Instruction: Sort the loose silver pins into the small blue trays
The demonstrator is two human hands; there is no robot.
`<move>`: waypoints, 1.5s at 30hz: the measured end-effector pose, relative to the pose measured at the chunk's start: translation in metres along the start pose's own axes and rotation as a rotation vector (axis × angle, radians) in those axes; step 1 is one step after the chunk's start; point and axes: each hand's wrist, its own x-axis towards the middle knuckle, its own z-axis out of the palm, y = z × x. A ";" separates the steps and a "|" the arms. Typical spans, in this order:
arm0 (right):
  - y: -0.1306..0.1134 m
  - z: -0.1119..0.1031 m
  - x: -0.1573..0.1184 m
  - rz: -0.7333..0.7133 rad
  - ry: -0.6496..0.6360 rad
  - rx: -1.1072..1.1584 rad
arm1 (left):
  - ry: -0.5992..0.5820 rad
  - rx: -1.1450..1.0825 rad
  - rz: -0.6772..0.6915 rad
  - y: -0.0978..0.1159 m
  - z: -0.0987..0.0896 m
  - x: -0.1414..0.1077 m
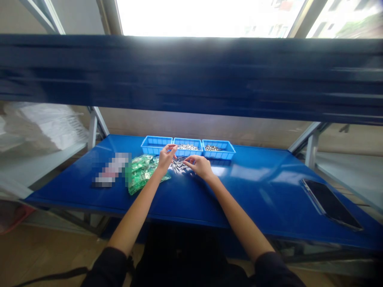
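A loose pile of thin, dark metal pieces like screws or pins [178, 165] lies on the blue table between my hands. My left hand [166, 158] is raised at the pile's left, before the middle bin, with thumb and fingers drawn together. Over the pile's right side, my right hand [201, 166] has its thumb and index finger pinched. Whatever either hand's fingertips hold is too small to make out. Behind the pile stand a middle blue bin [191, 152] with light slender pieces and a right blue bin [220, 155] with darker ones.
Left of these, another blue bin [155, 150] shows nothing inside. Green-printed plastic bags [142, 179] lie beside my left forearm, near a blurred-out item [112, 171]. A phone [332, 203] rests at the table's right. A blue shelf beam [191, 75] crosses above the table [254, 191].
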 end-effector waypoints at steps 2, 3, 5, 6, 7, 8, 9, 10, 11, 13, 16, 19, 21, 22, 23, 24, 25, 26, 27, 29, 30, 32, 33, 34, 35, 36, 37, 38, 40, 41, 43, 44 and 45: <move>0.003 0.000 -0.001 -0.061 -0.036 -0.033 | -0.014 0.045 0.010 0.001 0.000 0.000; 0.004 -0.001 -0.001 -0.079 -0.049 -0.049 | -0.022 0.072 0.013 0.002 0.000 -0.001; 0.008 -0.001 -0.001 -0.087 -0.063 -0.075 | -0.035 0.113 0.014 0.005 0.000 -0.002; 0.009 -0.001 0.000 -0.088 -0.068 -0.083 | -0.037 0.122 0.015 0.007 0.000 -0.003; 0.010 0.000 0.000 -0.092 -0.074 -0.089 | -0.037 0.126 0.017 0.009 0.001 -0.003; 0.011 0.000 0.000 -0.095 -0.080 -0.094 | -0.038 0.126 0.018 0.010 0.001 -0.004; 0.011 0.001 0.000 -0.098 -0.087 -0.097 | -0.040 0.126 0.017 0.012 0.001 -0.004; 0.011 0.002 0.000 -0.101 -0.093 -0.101 | -0.038 0.125 0.015 0.012 0.001 -0.004; 0.011 0.002 0.000 -0.104 -0.096 -0.104 | -0.037 0.123 0.011 0.013 0.000 -0.005; 0.010 0.004 0.000 -0.105 -0.097 -0.111 | -0.033 0.119 0.006 0.013 0.000 -0.005; 0.008 0.005 -0.001 -0.097 -0.091 -0.118 | -0.035 0.115 0.015 0.013 0.000 -0.005; 0.008 0.005 -0.001 -0.088 -0.088 -0.126 | -0.043 0.117 0.015 0.012 0.000 -0.005; 0.008 0.005 0.000 -0.091 -0.085 -0.138 | -0.045 0.126 0.010 0.012 0.000 -0.005; 0.009 0.005 0.000 -0.093 -0.083 -0.143 | -0.045 0.139 0.012 0.011 0.000 -0.005; 0.009 0.005 0.000 -0.096 -0.082 -0.148 | -0.042 0.159 0.022 0.011 0.000 -0.005; 0.009 0.005 0.000 -0.097 -0.083 -0.150 | -0.033 0.186 0.045 0.010 0.001 -0.006; 0.009 0.005 0.000 -0.097 -0.084 -0.151 | -0.022 0.217 0.079 0.009 0.002 -0.006; 0.009 0.005 0.000 -0.099 -0.084 -0.152 | -0.012 0.247 0.123 0.008 0.004 -0.007; 0.009 0.006 0.000 -0.104 -0.081 -0.152 | -0.007 0.271 0.168 0.007 0.005 -0.008; 0.008 0.006 -0.001 -0.118 -0.071 -0.156 | -0.015 0.279 0.224 0.005 0.008 -0.011; 0.007 0.006 -0.001 -0.122 -0.066 -0.160 | -0.030 0.261 0.223 0.005 0.009 -0.012; 0.005 0.006 -0.001 -0.117 -0.064 -0.167 | -0.092 0.181 0.179 0.006 0.008 -0.013; 0.004 0.005 -0.001 -0.108 -0.068 -0.167 | -0.143 0.126 0.147 0.007 0.007 -0.014; 0.003 0.004 -0.001 -0.099 -0.074 -0.162 | -0.210 0.068 0.113 0.009 0.006 -0.016; 0.001 0.003 -0.001 -0.085 -0.075 -0.150 | -0.296 0.014 0.074 0.012 0.005 -0.017; 0.000 0.002 -0.001 -0.066 -0.070 -0.128 | -0.397 -0.031 0.032 0.015 0.005 -0.019; -0.002 0.001 -0.001 -0.045 -0.059 -0.093 | -0.510 -0.060 -0.016 0.018 0.005 -0.021; -0.003 0.000 -0.001 -0.026 -0.046 -0.044 | -0.636 -0.075 -0.063 0.022 0.005 -0.024; -0.006 0.000 -0.002 0.002 -0.019 0.076 | -0.866 -0.066 -0.110 0.029 0.008 -0.029; -0.007 0.000 -0.002 0.011 -0.010 0.133 | -0.940 -0.052 -0.110 0.032 0.010 -0.031; -0.008 0.003 -0.002 0.034 0.004 0.216 | -0.999 -0.028 -0.112 0.036 0.013 -0.034; -0.008 0.004 -0.002 0.057 0.014 0.244 | -1.004 -0.022 -0.115 0.037 0.014 -0.035; -0.008 0.006 -0.001 0.082 0.025 0.270 | -1.002 -0.019 -0.122 0.038 0.014 -0.035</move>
